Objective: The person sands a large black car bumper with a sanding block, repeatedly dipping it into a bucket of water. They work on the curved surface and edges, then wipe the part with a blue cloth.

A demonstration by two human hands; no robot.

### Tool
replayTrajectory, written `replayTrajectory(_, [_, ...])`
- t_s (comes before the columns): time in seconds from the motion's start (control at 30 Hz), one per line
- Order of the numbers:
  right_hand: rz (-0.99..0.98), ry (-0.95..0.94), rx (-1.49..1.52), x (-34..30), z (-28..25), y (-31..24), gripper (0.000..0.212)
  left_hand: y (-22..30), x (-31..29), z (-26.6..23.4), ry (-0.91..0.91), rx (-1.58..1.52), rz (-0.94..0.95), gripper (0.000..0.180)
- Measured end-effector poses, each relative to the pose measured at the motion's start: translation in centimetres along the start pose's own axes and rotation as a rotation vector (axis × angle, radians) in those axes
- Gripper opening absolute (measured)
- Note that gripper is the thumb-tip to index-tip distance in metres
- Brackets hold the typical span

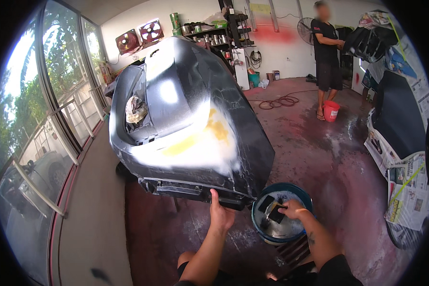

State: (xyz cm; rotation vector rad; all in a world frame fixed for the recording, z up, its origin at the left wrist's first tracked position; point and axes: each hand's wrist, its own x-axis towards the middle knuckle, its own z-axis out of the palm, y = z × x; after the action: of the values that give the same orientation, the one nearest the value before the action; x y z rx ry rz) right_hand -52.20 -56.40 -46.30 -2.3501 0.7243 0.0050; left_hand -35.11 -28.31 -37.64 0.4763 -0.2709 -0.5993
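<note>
A large black car bumper (190, 128) stands tilted before me, with white primer and yellow filler patches on its near corner. My left hand (220, 217) grips its lower edge, thumb on top and fingers under it. At the right, my right hand (293, 209) reaches into a dark teal bucket (309, 195) of cloudy, foamy water. Its fingers are closed on a dark rectangular sanding pad (276, 213) with a yellowish edge. Another black block (266, 203) lies in the bucket beside it. A crumpled paper wad (136, 109) sits in the bumper's opening.
A person (326, 52) stands at the back right, next to a red bucket (331, 111). A coiled hose (279, 102) lies on the floor. Newspaper-masked car parts (407, 190) line the right side. Shelves with cans (214, 38) stand at the back; large windows (62, 57) run along the left.
</note>
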Motion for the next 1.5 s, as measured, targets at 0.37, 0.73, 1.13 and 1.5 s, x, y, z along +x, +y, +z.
replayTrajectory(0.37, [-0.424,0.655,1.011,-0.1,-15.5,-23.5,0.035,0.2,-0.4,0.8,0.007,0.165,0.039,0.086])
replayTrajectory(0.73, [-0.783,0.912,-0.347,0.0,-7.1,-24.8,0.081,-0.5,-0.5,2.0,0.06,0.095,0.035,0.086])
replayTrajectory(1.13, [-0.911,0.833,-0.41,0.4,-9.0,-29.5,0.073,0.5,-0.4,0.1,0.015,0.136,-0.007,0.094])
replayTrajectory(1.5, [-0.939,0.789,-0.401,0.5,-7.7,-27.5,0.076,0.0,-0.3,0.3,0.073,0.108,0.014,0.094])
